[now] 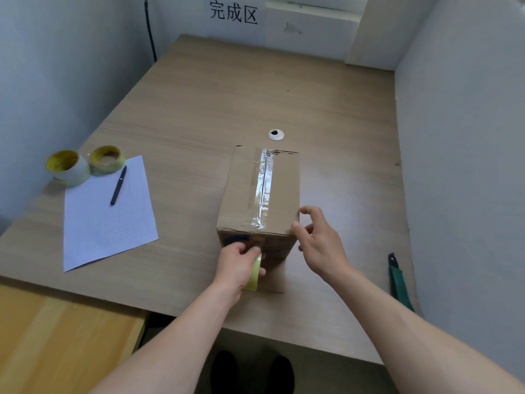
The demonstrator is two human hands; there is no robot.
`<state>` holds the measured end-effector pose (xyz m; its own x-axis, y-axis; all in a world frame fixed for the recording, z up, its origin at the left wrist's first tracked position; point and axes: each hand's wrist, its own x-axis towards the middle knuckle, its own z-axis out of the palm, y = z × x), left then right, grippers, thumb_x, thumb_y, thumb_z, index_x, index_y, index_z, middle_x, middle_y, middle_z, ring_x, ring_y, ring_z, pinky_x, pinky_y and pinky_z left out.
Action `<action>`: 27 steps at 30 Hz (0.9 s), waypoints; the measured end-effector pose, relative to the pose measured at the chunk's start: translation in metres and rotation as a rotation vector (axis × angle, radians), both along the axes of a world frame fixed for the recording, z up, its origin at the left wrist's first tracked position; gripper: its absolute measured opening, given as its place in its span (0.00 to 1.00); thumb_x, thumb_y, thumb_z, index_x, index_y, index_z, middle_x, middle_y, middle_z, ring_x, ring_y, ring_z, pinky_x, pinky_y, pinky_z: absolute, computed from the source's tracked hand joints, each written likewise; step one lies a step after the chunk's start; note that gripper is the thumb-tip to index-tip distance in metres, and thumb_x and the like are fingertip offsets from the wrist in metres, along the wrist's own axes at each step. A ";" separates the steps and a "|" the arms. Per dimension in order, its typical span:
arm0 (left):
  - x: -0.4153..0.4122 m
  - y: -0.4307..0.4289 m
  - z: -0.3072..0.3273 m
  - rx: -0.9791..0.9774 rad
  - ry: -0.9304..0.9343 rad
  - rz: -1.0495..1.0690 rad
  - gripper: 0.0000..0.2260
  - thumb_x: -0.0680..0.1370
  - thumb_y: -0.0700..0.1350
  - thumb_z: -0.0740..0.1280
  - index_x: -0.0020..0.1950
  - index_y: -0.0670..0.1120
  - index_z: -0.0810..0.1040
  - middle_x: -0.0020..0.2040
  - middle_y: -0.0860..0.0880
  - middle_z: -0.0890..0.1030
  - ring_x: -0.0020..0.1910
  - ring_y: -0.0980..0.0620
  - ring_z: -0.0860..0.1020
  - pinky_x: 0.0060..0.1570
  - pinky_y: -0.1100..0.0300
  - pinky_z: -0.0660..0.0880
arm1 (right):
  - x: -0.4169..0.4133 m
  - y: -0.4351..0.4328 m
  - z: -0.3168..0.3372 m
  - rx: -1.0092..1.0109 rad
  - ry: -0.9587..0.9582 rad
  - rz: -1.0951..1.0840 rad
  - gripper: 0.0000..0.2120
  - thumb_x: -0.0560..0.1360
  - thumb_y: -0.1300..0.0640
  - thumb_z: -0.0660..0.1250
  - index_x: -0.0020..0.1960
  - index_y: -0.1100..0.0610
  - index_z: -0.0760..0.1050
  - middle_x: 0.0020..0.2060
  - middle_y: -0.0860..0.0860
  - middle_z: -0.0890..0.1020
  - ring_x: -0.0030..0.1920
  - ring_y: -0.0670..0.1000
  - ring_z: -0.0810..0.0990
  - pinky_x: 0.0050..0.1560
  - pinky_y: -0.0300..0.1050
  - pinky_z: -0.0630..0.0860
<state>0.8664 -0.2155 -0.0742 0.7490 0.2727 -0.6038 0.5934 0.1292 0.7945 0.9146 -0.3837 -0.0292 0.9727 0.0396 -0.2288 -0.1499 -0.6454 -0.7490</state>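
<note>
Currently held: the tape roll (254,275), pale yellow, is gripped by the left hand (237,263); the fingers (241,248) are curled round it.
Place of the roll: it is against the near side wall of the cardboard box (279,194), below the top edge; its lower part shows under the hand.
Right hand (319,245): it is at the near right top corner of the box; the fingers are loosely bent and grip nothing that I can see. The thumb tip is at the corner and the index finger is at the right edge; real contact I cannot tell.
Box: it stands closed on the tabletop (199,109), near the front edge and a little right of the middle.
Strip of clear tape (264,189): it runs along the middle seam of the box top, from the far edge to the near edge, and looks wrinkled.
Sheet of paper (105,223): it lies on the left of the tabletop, well apart from the box, with a dark pen (118,185) on it.
Two other tape rolls (66,166): they are at the far left corner of the sheet, side by side.
Utility knife (397,280): it is green and black, and lies at the right edge of the tabletop, near the right forearm.
Round cable hole (276,134): it is in the tabletop just behind the box.
</note>
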 end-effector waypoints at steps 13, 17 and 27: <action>-0.002 -0.007 0.000 0.024 -0.031 -0.026 0.07 0.80 0.44 0.67 0.56 0.42 0.78 0.52 0.42 0.81 0.33 0.49 0.83 0.38 0.54 0.80 | -0.070 -0.167 -0.087 -0.687 0.370 -0.236 0.29 0.75 0.58 0.65 0.74 0.58 0.60 0.61 0.63 0.72 0.57 0.64 0.75 0.56 0.58 0.77; -0.003 -0.006 -0.002 0.022 -0.031 -0.012 0.04 0.80 0.43 0.67 0.50 0.43 0.78 0.50 0.40 0.82 0.32 0.49 0.83 0.39 0.52 0.79 | -0.074 -0.149 -0.086 -0.476 0.302 -0.441 0.11 0.77 0.61 0.62 0.58 0.63 0.72 0.45 0.62 0.78 0.45 0.62 0.76 0.44 0.52 0.73; 0.000 -0.010 -0.004 0.006 -0.051 0.034 0.06 0.80 0.42 0.68 0.43 0.44 0.76 0.41 0.43 0.80 0.31 0.48 0.83 0.37 0.54 0.77 | -0.056 -0.041 -0.002 -0.310 -0.410 0.325 0.13 0.78 0.55 0.67 0.62 0.47 0.76 0.43 0.46 0.80 0.42 0.53 0.78 0.38 0.52 0.75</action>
<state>0.8666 -0.2254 -0.0782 0.7688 0.3023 -0.5636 0.5477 0.1438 0.8242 0.8586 -0.4251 -0.0309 0.9332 0.3409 0.1134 0.3524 -0.8070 -0.4739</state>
